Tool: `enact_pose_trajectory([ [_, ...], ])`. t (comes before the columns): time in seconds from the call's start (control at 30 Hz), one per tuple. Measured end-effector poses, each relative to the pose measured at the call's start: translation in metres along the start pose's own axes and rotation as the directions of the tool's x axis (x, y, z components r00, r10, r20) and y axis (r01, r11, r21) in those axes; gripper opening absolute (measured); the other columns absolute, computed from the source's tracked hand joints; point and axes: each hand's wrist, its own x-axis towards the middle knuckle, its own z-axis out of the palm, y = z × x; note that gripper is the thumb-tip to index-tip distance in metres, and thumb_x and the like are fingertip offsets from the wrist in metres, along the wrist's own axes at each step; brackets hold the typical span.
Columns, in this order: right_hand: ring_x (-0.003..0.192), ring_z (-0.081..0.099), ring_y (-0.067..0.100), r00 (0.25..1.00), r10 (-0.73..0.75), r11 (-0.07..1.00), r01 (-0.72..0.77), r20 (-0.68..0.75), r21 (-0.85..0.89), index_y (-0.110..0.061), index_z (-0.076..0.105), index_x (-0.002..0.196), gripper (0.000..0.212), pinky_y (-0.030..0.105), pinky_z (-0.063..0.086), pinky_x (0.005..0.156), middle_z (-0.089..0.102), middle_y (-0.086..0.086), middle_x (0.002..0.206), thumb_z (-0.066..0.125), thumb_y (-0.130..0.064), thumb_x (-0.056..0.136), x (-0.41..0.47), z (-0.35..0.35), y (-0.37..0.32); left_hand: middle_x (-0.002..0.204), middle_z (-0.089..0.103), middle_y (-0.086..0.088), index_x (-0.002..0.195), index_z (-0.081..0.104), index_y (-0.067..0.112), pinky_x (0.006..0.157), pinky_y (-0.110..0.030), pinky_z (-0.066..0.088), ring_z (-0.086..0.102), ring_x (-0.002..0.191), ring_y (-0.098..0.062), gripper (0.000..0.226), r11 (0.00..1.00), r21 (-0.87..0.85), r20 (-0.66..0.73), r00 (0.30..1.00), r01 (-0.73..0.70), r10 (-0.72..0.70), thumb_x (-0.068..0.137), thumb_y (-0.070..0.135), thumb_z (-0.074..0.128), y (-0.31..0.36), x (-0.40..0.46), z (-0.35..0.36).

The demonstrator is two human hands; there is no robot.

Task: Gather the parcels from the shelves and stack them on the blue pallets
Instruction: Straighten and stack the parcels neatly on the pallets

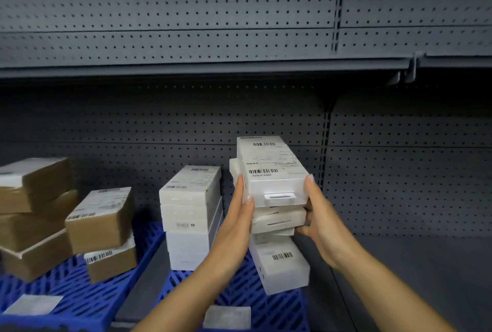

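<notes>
Both hands were on a leaning stack of white boxes at the right pallet (279,307). The left hand (241,214) lay flat against the stack's left side, fingers straight and pointing up, the thumb tip on the front edge of the top box (271,169). The right hand (323,221) pressed the opposite side, its forefinger straight along the top box's right edge and its thumb reaching under toward the middle box (279,219); its other fingers were hidden behind the stack, so how they lay could not be told. The top box was tilted, its barcoded label facing up and a hang tab showing on its near end. Under the middle box sat a bottom box (281,265), skewed on the blue pallet with a barcode on top. Just left of it stood a second white stack (190,214), close to the left hand's wrist. On the left pallet (80,297), apart across a grey gap, brown parcels (99,219) lay in loose, uneven piles with white labels. A white label (33,303) lay on that pallet's near part, and another (226,317) on the right pallet's near edge. Behind everything ran grey pegboard (186,129), with a shelf (202,66) overhead.
</notes>
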Motion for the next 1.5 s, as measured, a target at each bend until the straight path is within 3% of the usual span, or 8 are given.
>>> enact_pose_trajectory([
  [0.33, 0.097, 0.068, 0.008, 0.998, -0.063, 0.998, 0.064, 0.029, -0.02, -0.045, 0.056, 0.118, 0.053, 0.036, 0.054, 0.083, 0.071, -0.011, 0.108, 0.027, -0.071, 0.083, 0.045, 0.078, -0.045, 0.146, 0.034, 0.031, 0.139, 0.022, 0.063, 0.114, -0.039, 0.03, 0.036, 0.134, 0.002, 0.062, 0.997, -0.015, -0.014, 0.997, -0.072, 0.071, 0.08, 0.079, 0.037, 0.049, 0.034, -0.089],
  [0.5, 0.094, 0.069, 0.01, 0.998, -0.039, 0.998, 0.042, 0.05, -0.055, -0.045, 0.056, 0.12, 0.054, 0.042, 0.055, 0.086, 0.072, -0.009, 0.105, 0.029, -0.073, 0.083, 0.063, 0.114, -0.041, 0.125, 0.058, 0.028, 0.136, 0.037, 0.053, 0.08, -0.01, 0.048, 0.057, 0.11, 0.008, 0.047, 0.998, -0.014, 0.018, 0.998, -0.059, 0.06, 0.09, 0.058, 0.039, 0.054, 0.039, -0.129],
  [0.7, 0.099, 0.068, 0.013, 0.998, 0.008, 0.995, -0.002, 0.064, -0.103, -0.045, 0.055, 0.123, 0.06, 0.048, 0.052, 0.091, 0.071, -0.008, 0.109, 0.031, -0.078, 0.079, 0.081, 0.131, -0.032, 0.115, 0.063, 0.029, 0.135, 0.038, 0.052, 0.065, -0.005, 0.047, 0.06, 0.097, 0.012, 0.042, 1.0, 0.01, 0.005, 1.0, -0.021, 0.021, 0.094, 0.052, 0.043, 0.043, 0.046, -0.152],
  [0.87, 0.12, 0.05, 0.0, 0.991, -0.133, 0.957, 0.129, 0.0, -0.259, -0.047, 0.043, 0.135, 0.058, 0.029, 0.041, 0.099, 0.052, -0.018, 0.135, 0.032, -0.07, 0.083, 0.085, 0.134, -0.031, 0.119, 0.063, 0.026, 0.132, 0.045, 0.05, 0.084, -0.016, 0.05, 0.06, 0.104, 0.008, 0.045, 0.996, 0.079, -0.068, 0.997, -0.031, 0.036, 0.088, 0.053, 0.053, 0.034, 0.051, -0.167],
  [0.93, 0.131, 0.035, -0.002, 0.955, -0.286, 0.896, 0.239, -0.074, -0.374, -0.047, 0.031, 0.142, 0.068, 0.025, 0.031, 0.104, 0.036, -0.021, 0.146, 0.041, -0.068, 0.078, 0.085, 0.13, -0.031, 0.142, 0.045, 0.024, 0.141, 0.031, 0.052, 0.105, -0.03, 0.04, 0.044, 0.127, 0.004, 0.073, 0.979, 0.188, -0.126, 0.986, -0.081, 0.106, 0.076, 0.063, 0.063, 0.032, 0.056, -0.176],
  [1.03, 0.137, 0.027, -0.001, 0.899, -0.439, 0.784, 0.377, -0.011, -0.493, -0.058, 0.019, 0.14, 0.074, 0.03, 0.03, 0.111, 0.027, -0.022, 0.151, 0.056, -0.062, 0.076, 0.086, 0.122, -0.031, 0.153, 0.021, 0.026, 0.142, 0.007, 0.062, 0.114, -0.034, 0.027, 0.022, 0.14, 0.003, 0.095, 0.941, 0.289, -0.116, 0.969, -0.175, 0.216, 0.07, 0.063, 0.069, 0.038, 0.058, -0.185],
  [1.17, 0.132, 0.027, -0.011, 0.879, -0.454, 0.642, 0.435, 0.144, -0.632, -0.065, 0.011, 0.137, 0.077, 0.019, 0.031, 0.105, 0.027, -0.029, 0.146, 0.064, -0.046, 0.083, 0.087, 0.121, -0.036, 0.151, 0.027, 0.027, 0.138, 0.003, 0.067, 0.115, -0.036, 0.03, 0.027, 0.139, 0.002, 0.094, 0.884, 0.394, -0.008, 0.961, -0.252, 0.277, 0.071, 0.058, 0.068, 0.045, 0.061, -0.185],
  [1.5, 0.118, 0.04, -0.017, 0.815, -0.557, 0.604, 0.531, 0.161, -0.595, -0.062, 0.028, 0.129, 0.068, 0.003, 0.038, 0.09, 0.043, -0.03, 0.133, 0.07, -0.032, 0.084, 0.076, 0.121, -0.041, 0.126, 0.05, 0.036, 0.131, 0.033, 0.057, 0.095, -0.012, 0.042, 0.046, 0.12, 0.01, 0.073, 0.827, 0.43, -0.1, 0.891, -0.364, 0.444, 0.077, 0.032, 0.076, 0.05, 0.051, -0.167],
])
